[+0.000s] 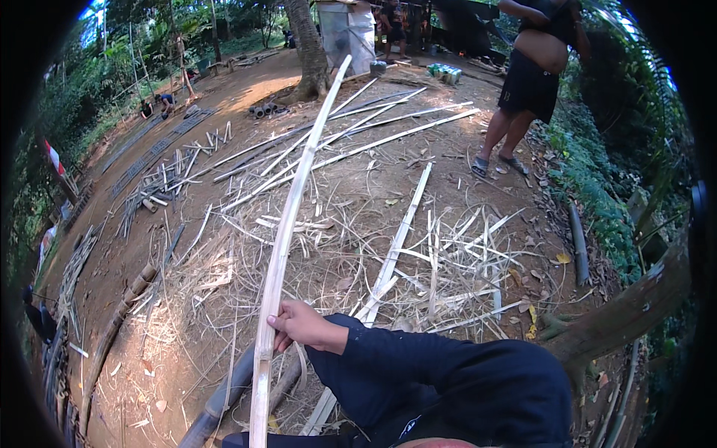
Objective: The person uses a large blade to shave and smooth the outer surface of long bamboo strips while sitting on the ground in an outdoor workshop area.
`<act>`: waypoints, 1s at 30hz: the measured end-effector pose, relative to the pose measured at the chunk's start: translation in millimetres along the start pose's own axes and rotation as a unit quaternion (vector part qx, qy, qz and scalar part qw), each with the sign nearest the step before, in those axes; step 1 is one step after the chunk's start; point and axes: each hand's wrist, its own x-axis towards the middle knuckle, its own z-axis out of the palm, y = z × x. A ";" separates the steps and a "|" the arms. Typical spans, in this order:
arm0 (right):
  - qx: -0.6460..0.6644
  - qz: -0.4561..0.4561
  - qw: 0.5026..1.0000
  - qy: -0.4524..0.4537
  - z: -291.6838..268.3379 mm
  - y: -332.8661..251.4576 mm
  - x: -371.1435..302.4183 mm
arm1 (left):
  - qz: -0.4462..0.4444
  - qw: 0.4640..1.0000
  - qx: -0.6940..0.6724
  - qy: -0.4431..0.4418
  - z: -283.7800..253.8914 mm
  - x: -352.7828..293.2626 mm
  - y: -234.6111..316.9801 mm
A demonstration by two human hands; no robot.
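A long pale bamboo strip (290,201) rises from the lower edge of the picture, leaning slightly to the right toward its thin upper end. My right hand (308,326) grips it low down, thumb against its face and fingers curled behind. The dark sleeve of that arm comes in from the right. My left hand is out of view; a bit of dark cloth shows at the bottom edge beside the strip. Beneath the strip lies a thick dark bamboo pole (224,396) on the ground.
Bamboo shavings (358,261) and split strips (403,224) litter the ground ahead. Cut bamboo pieces (160,183) lie piled at the left. A person (526,82) in dark shorts stands at the far right. A tree trunk (620,306) slants at the right.
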 end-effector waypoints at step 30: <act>-0.458 -0.092 0.876 0.121 -42.5 15.0 -25.0 | 0.080 0.718 -0.649 -0.238 140.9 117.5 291.1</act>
